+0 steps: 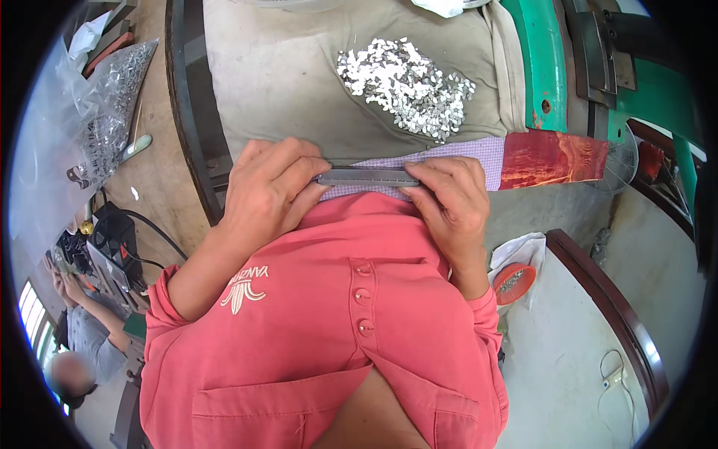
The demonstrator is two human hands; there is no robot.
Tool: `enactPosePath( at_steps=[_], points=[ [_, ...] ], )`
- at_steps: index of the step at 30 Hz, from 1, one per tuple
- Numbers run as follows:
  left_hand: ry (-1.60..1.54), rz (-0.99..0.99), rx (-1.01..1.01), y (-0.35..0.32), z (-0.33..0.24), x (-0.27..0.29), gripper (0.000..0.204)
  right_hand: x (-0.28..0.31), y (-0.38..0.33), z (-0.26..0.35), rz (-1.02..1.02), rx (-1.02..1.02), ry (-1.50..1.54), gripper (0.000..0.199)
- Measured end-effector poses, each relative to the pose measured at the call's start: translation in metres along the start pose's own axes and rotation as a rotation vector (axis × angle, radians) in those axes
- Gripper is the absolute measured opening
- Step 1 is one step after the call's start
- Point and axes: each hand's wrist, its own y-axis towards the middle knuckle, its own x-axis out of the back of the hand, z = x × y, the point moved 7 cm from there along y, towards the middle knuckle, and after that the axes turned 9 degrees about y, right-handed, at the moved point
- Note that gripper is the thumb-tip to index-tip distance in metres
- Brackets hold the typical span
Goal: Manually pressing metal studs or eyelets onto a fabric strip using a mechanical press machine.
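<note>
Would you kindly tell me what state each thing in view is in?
Dark bar: held crosswise at both ends
Left hand: gripping its left end
Right hand: gripping its right end
Small shiny pieces: heaped loosely
Cloth: spread out, creased
Orange bowl: partly filled
Clear bag: partly filled

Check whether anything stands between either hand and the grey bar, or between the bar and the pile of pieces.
Nothing visible does. The left hand and right hand each grip an end of the grey bar; toward the pile of pieces lie checked cloth and olive cloth, with no raised obstacle showing.
</note>
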Motion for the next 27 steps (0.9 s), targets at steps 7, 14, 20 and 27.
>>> enactPosePath(
  at_steps=[7,14,20,27],
  points=[
    [0.068,-0.096,-0.052,0.005,-0.005,0.010,0.027,0.005,0.008,0.002,-0.101,0.120,0.022,0.031],
    [0.114,-0.049,-0.045,0.009,0.000,0.005,0.025,-0.001,0.012,-0.006,-0.075,0.091,0.046,0.031],
    [0.098,-0.006,-0.064,0.021,-0.010,0.015,0.023,0.014,0.012,0.001,-0.122,0.133,0.039,0.026],
    [0.141,-0.169,-0.307,0.092,-0.066,0.037,0.029,0.097,0.013,0.010,-0.346,0.191,-0.151,0.032]
  ],
)
